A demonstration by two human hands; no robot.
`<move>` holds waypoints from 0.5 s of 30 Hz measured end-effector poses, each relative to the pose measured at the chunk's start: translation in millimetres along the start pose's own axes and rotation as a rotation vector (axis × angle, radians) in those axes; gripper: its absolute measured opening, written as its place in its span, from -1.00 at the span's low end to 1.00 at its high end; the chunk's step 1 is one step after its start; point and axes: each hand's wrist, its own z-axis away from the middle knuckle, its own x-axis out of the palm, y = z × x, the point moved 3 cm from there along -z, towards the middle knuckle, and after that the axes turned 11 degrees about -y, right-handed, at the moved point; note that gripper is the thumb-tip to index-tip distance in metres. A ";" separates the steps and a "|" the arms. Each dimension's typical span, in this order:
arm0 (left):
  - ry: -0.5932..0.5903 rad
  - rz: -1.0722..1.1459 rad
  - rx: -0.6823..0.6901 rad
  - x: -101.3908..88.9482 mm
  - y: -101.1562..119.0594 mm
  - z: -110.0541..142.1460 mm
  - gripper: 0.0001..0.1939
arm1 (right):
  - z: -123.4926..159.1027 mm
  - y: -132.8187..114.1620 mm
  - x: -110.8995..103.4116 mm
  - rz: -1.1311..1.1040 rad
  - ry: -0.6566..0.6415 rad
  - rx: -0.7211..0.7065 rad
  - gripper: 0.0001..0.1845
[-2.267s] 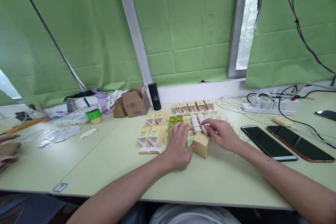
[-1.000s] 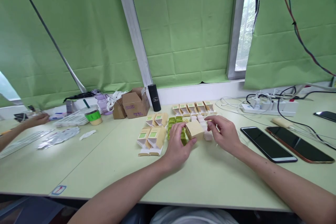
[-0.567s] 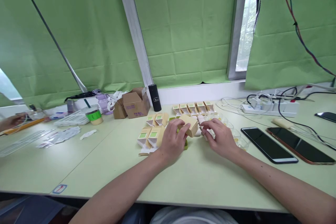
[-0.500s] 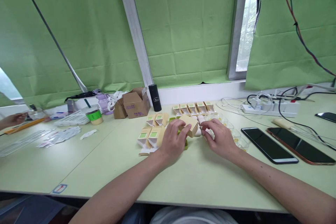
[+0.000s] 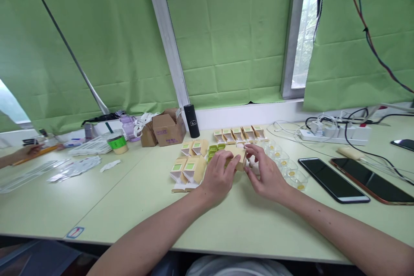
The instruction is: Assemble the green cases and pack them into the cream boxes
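Note:
Between my hands is a small tan cardboard box (image 5: 239,154), held just above the table. My left hand (image 5: 217,177) grips its left side, with thumb and fingers closed around it. The fingers and thumb of my right hand (image 5: 264,173) pinch the box's right end. Beside my left hand stand open tan boxes (image 5: 190,168) with green labels and white inner flaps. Green containers (image 5: 213,150) and pale rounded pieces (image 5: 239,145) lie behind the hands, partly hidden. To the right of my right hand are several clear cups (image 5: 293,174) with yellow centres.
A row of open boxes (image 5: 238,134) stands at the back. Two phones (image 5: 333,180) lie at right, below a power strip (image 5: 334,135) with cables. At left are a brown carton (image 5: 168,128), a black bottle (image 5: 191,120), a drink cup (image 5: 117,142) and another person's hand (image 5: 30,151).
The small box has been lowered and turned more level. My right hand, apart from it before, now closes on its right end.

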 end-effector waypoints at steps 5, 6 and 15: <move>-0.019 -0.015 0.020 0.3 2.0 -1.0 -0.63 | -0.1 -1.7 1.5 -0.006 -0.021 0.016 -0.34; -0.026 -0.014 0.019 0.7 1.9 -0.9 -0.63 | -0.1 -1.8 1.5 -0.009 -0.030 0.015 -0.34; -0.057 -0.016 -0.004 2.2 1.8 -0.4 -0.64 | -1.1 -4.5 3.3 -0.021 -0.050 0.007 -0.34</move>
